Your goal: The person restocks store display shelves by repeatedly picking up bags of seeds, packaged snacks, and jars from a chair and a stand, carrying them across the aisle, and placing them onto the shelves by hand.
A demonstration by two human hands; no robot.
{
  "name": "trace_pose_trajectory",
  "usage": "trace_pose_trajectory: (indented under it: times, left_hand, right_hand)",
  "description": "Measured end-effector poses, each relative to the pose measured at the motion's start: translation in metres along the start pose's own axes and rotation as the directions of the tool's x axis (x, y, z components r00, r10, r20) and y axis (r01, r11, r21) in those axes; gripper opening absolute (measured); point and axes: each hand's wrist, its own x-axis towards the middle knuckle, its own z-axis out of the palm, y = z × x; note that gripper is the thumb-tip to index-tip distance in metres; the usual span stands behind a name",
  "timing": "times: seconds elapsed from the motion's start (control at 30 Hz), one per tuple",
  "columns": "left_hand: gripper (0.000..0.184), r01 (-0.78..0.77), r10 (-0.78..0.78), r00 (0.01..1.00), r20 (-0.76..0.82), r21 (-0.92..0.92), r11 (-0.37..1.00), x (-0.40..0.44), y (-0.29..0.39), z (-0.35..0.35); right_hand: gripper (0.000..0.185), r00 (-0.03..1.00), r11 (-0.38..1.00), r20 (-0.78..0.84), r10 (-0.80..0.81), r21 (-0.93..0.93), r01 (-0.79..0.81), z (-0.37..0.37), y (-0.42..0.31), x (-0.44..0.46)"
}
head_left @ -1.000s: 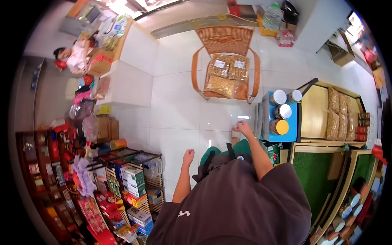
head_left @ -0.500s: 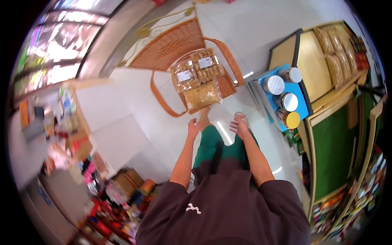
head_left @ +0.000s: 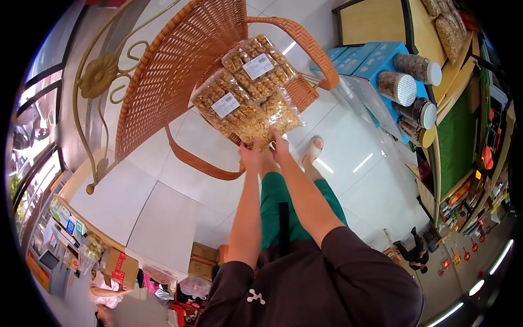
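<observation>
Because my left hand (head_left: 249,156) and right hand (head_left: 280,148) meet the near edge of the loose-filled snack bag (head_left: 271,119) with fingertips partly hidden, I can't tell from my feed how far either is open or whether it has a grip. The bag lies just beyond both hands on the wicker chair (head_left: 163,82); I judge that pinching only slack film could let it slip or tear under its loose contents. Past it, the left labelled pack (head_left: 224,104) and right labelled pack (head_left: 260,66) sit close enough that a hard pull might drag them askew. Beside my left hand curves an armrest (head_left: 201,167), which a wide swing could knock. The jars (head_left: 400,87), well off to the right, seem safe.
</observation>
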Motion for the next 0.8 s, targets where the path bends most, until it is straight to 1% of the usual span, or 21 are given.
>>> trace_pose_trajectory:
  times: [0.07,0.1,0.17,0.2,0.23,0.27,0.3,0.33,0.37,0.4,0.43,0.47,0.5,0.53,0.57,0.6,0.67,0.7,0.73,0.77,0.8]
  left_hand:
    - [0.068,-0.075,0.125,0.97,-0.209,0.232,0.97,-0.012,-0.012,0.015]
    - [0.068,-0.1,0.148,0.967,-0.208,0.225,0.969,-0.008,-0.01,0.018]
    - [0.072,-0.073,0.072,0.997,-0.017,-0.045,0.996,-0.009,-0.017,0.016]
    - [0.074,-0.012,0.034,0.997,0.075,-0.268,0.963,-0.038,0.027,0.011]
    - [0.074,-0.016,0.035,0.996,0.077,-0.237,0.971,-0.041,0.016,0.014]
    - [0.071,0.01,-0.003,0.999,0.042,-0.167,0.986,-0.039,-0.001,0.02]
    - [0.068,0.035,-0.034,0.999,0.013,-0.095,0.995,-0.044,-0.007,0.029]
    - [0.059,0.031,-0.032,0.997,-0.064,-0.018,0.999,-0.056,-0.013,0.037]
    - [0.059,0.015,-0.014,0.999,-0.05,0.009,1.0,-0.07,-0.011,0.035]
    - [0.057,0.017,-0.017,0.999,0.031,-0.01,1.0,-0.084,-0.007,0.034]
    - [0.056,0.022,-0.018,0.993,0.114,-0.029,0.999,-0.102,-0.002,0.031]
    - [0.05,0.097,-0.079,0.963,0.258,-0.06,0.993,-0.108,-0.01,0.022]
    - [0.047,0.18,-0.167,0.902,0.397,0.004,0.984,-0.121,-0.005,0.005]
    - [0.048,0.17,-0.207,0.863,0.461,0.121,0.978,-0.139,0.02,-0.004]
    - [0.048,0.116,-0.226,0.857,0.463,0.254,0.96,-0.164,0.053,-0.015]
    - [0.05,0.042,-0.219,0.854,0.471,0.356,0.933,-0.188,0.081,-0.02]
    - [0.052,-0.137,-0.16,0.817,0.554,0.457,0.879,-0.227,0.114,-0.022]
    - [0.052,-0.246,-0.126,0.775,0.619,0.48,0.842,-0.239,0.125,-0.022]
    - [0.049,-0.307,-0.106,0.772,0.626,0.515,0.801,-0.249,0.131,-0.008]
    - [0.047,-0.368,-0.078,0.767,0.637,0.536,0.76,-0.257,0.135,0.007]
    - [0.048,-0.522,0.021,0.728,0.685,0.535,0.664,-0.258,0.145,0.021]
  right_hand:
    - [0.069,1.0,0.999,-0.026,-0.015,0.036,0.016,0.0,0.01,-0.001]
    - [0.067,0.998,0.996,-0.04,-0.046,0.07,0.048,0.004,0.006,0.005]
    - [0.07,0.995,0.99,-0.039,-0.089,0.11,0.092,0.004,0.002,0.008]
    - [0.071,0.987,0.987,0.04,-0.158,0.036,0.157,0.002,-0.006,0.003]
    - [0.072,0.97,0.975,0.117,-0.214,-0.028,0.219,-0.003,-0.009,-0.002]
    - [0.067,0.973,0.98,0.116,-0.197,0.022,0.196,-0.009,-0.01,-0.003]
    - [0.062,0.957,0.969,0.179,-0.229,0.137,0.207,-0.014,-0.012,-0.002]
    - [0.061,0.953,0.962,0.171,-0.252,0.153,0.227,-0.025,-0.011,-0.007]
    - [0.06,0.945,0.953,0.17,-0.28,0.166,0.252,-0.033,-0.016,-0.019]
    - [0.06,0.942,0.944,0.163,-0.295,0.201,0.261,-0.049,-0.015,-0.021]
    - [0.06,0.942,0.954,0.186,-0.279,0.162,0.25,-0.068,-0.013,-0.027]
    - [0.061,0.94,0.961,0.21,-0.268,0.125,0.246,-0.088,-0.012,-0.035]
    - [0.061,0.928,0.956,0.248,-0.278,0.17,0.241,-0.108,-0.014,-0.052]
    - [0.062,0.907,0.939,0.276,-0.318,0.227,0.26,-0.131,-0.018,-0.071]
    - [0.064,0.928,0.941,0.248,-0.279,0.262,0.213,-0.154,-0.006,-0.07]
    - [0.064,0.928,0.932,0.282,-0.242,0.334,0.141,-0.174,-0.006,-0.09]
    - [0.063,0.921,0.887,0.273,-0.276,0.441,0.135,-0.218,-0.02,-0.176]
    - [0.062,0.873,0.852,0.329,-0.361,0.497,0.165,-0.239,-0.01,-0.18]
    - [0.06,0.85,0.808,0.337,-0.406,0.567,0.161,-0.26,0.002,-0.168]
    - [0.057,0.847,0.768,0.281,-0.451,0.606,0.208,-0.277,0.005,-0.172]
    - [0.056,0.814,0.703,0.234,-0.532,0.658,0.27,-0.296,0.004,-0.198]
